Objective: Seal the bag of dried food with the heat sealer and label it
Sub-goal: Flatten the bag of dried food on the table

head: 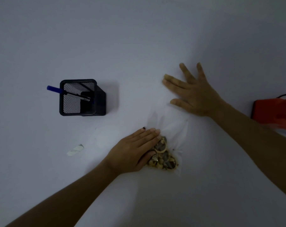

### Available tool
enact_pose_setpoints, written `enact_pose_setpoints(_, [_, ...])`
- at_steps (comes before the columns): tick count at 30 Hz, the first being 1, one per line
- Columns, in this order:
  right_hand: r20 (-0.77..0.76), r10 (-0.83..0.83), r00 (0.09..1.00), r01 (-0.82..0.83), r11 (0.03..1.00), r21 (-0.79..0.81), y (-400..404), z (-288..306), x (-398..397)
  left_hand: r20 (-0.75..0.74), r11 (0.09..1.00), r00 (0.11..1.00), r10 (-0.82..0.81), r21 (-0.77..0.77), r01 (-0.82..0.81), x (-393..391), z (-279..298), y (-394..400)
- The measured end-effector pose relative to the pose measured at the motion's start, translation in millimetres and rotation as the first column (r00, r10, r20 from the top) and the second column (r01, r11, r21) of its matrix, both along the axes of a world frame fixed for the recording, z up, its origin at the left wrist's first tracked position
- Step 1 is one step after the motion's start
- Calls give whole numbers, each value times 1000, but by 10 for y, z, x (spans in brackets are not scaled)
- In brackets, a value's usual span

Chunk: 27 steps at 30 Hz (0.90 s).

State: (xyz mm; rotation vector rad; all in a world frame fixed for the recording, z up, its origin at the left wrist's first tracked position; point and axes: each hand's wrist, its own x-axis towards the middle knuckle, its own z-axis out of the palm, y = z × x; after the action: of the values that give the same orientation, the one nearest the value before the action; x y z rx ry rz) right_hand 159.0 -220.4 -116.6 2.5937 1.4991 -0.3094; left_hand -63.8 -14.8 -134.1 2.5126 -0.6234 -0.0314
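Note:
A clear plastic bag (173,128) lies flat on the white table, with brown and cream dried food (163,158) bunched in its near end. My left hand (135,151) lies palm down on the left side of the food, fingers straight and together. Beyond it, my right hand (193,94) is spread flat over the bag's empty open end. At the right edge sits the orange heat sealer (273,110), cut off by the frame. A small white label (75,150) lies on the table to the left.
A black mesh pen holder (80,97) stands at the left, with a blue-capped pen (54,89) and a silver tool leaning in it. A black cable runs behind the sealer.

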Motion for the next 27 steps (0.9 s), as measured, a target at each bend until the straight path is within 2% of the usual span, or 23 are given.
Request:
enact_pose_setpoints(4, [-23, -309, 951, 310, 950, 47, -45, 21, 41, -2, 1000, 1000, -6, 5, 6, -3, -5, 0])
enact_pose_setpoints(6, [-6, -264, 965, 263, 962, 70, -91, 45, -130, -13, 1000, 1000, -11, 6, 11, -11, -6, 2])
enact_pose_setpoints(10, [-58, 68, 996, -60, 990, 125, -128, 20, -804, -5, 1000, 1000, -12, 21, 12, 2, -11, 9])
enact_pose_setpoints(15, [-114, 172, 978, -165, 984, 70, -235, -46, -946, 1, 1000, 1000, -22, 8, 22, -13, -18, -5])
enact_pose_setpoints(19, [-76, 163, 984, -163, 987, 16, -287, -22, -629, 17, 1000, 1000, -12, -7, 12, -8, -2, -8])
enact_pose_setpoints(27, [-37, -88, 995, 87, 996, -15, -323, 34, -243, 17, 1000, 1000, -1, -11, 2, 5, 3, -31])
